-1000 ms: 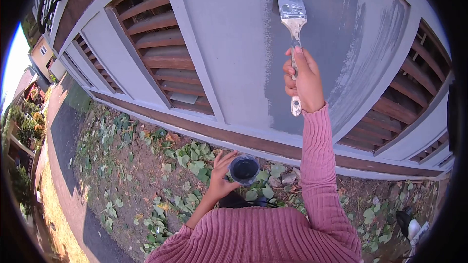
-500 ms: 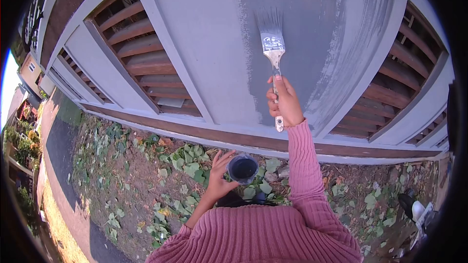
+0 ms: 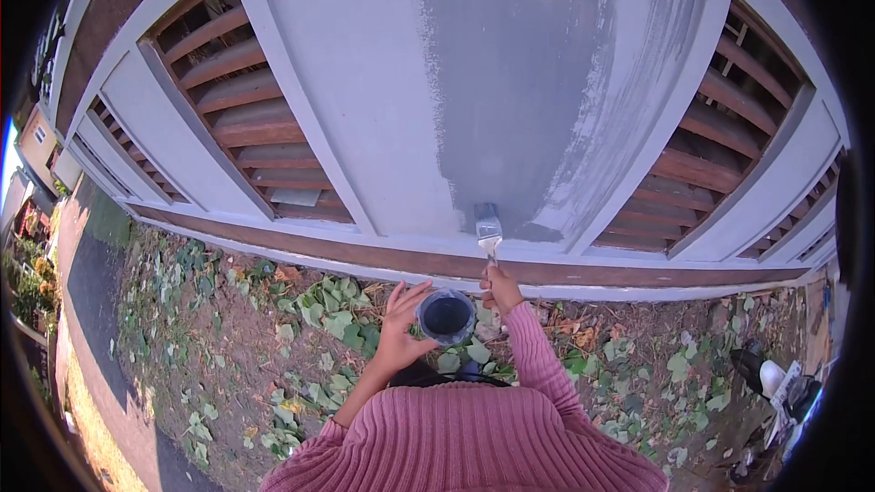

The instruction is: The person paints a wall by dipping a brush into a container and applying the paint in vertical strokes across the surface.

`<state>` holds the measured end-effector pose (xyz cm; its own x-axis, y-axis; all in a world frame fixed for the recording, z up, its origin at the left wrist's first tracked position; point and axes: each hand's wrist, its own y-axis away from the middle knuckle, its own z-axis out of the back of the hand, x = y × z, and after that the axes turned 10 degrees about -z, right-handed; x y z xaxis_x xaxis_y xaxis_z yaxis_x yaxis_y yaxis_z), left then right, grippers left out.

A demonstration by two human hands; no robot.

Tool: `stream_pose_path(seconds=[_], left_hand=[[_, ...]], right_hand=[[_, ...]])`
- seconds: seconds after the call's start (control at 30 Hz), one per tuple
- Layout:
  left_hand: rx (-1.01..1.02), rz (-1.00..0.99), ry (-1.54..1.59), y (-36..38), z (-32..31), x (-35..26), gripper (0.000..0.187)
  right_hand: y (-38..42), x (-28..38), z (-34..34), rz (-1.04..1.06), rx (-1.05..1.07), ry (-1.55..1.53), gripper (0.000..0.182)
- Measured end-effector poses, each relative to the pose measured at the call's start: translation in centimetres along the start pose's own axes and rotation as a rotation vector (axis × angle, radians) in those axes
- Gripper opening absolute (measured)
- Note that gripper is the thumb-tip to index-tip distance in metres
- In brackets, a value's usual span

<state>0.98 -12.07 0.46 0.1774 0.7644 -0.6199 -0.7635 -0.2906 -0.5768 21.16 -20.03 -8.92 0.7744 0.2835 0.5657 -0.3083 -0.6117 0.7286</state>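
Observation:
My right hand (image 3: 500,290) is closed around the handle of a paintbrush (image 3: 488,230). The bristles touch the lower part of a pale wall panel (image 3: 365,82), at the bottom of a broad band of darker grey paint (image 3: 501,82). Streaky brush marks run along the band's right side. In front of my body, my left hand (image 3: 398,332) grips a small round cup (image 3: 447,317) by its side, fingers spread along the rim. Dark grey paint shows inside the cup.
Louvred vents with brown slats (image 3: 246,118) flank the panel, with another slatted vent (image 3: 706,146) on the right. Leafy ground (image 3: 310,337) lies below the wall. A paved path (image 3: 100,310) runs at left, and a partly seen motorcycle (image 3: 779,387) stands at lower right.
My right hand has drawn the brush down the panel to near its bottom edge. My left hand still holds the cup in about the same place. The view has shifted slightly.

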Motion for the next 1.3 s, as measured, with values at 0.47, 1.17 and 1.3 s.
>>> stream_pose_path(seconds=[0.47,1.17,1.3], left_hand=[[0.039,-0.009,0.002,-0.4,0.2,-0.2,0.055],[0.000,-0.007,0.025,0.5,-0.2,0.8,0.055],[0.011,-0.001,0.029,0.3,-0.3,0.7,0.055]], right_hand=[[15.9,16.6,-8.3,0.479,0.249,0.101,0.024],[13.2,18.6,-11.5,0.753,0.078,0.191,0.027],[8.2,14.4,-8.8,0.670,-0.006,0.207,0.028]])
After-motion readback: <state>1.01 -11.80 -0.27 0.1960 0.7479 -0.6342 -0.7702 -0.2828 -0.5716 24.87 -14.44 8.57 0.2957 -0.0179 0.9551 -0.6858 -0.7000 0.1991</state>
